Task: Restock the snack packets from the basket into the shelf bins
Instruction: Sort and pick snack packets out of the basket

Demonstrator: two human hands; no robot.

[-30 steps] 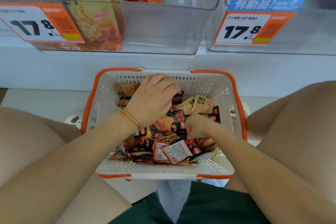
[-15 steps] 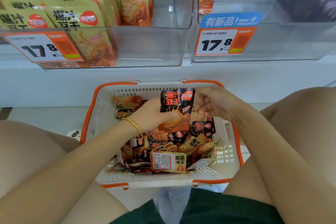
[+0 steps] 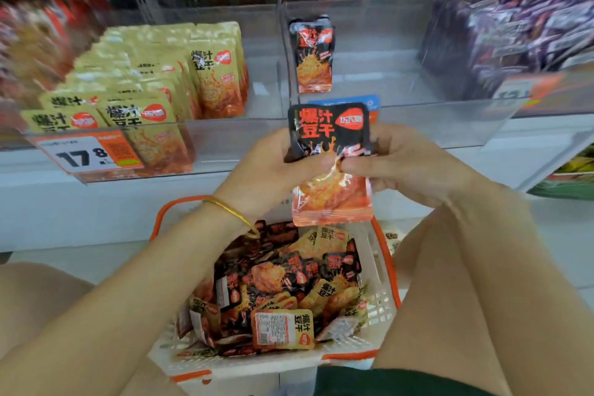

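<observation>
Head view: both hands now hold one black packet up in front of the clear bins, above the far end of the basket. Half a second ago the left hand alone gripped it low over the basket, with the right hand just beside it. A second ago both hands were down among the loose packets.

The left hand grips the packet's left edge, thumb across its front. The right hand pinches its right side, with fingertips curled onto the middle. The packet stands upright, label toward the camera, and is creased where the hands meet. Its orange lower half hangs below them. A gold bangle sits on the left wrist.

The basket lies near, between the person's knees, holding a heap of black and yellow packets.

Since the earlier frames the view has tilted up, so more of the shelf shows. The left bin holds rows of yellow packets behind a price tag. The right bin holds a single black packet standing at its far left side. A further bin at far right holds purple packets, blurred.
</observation>
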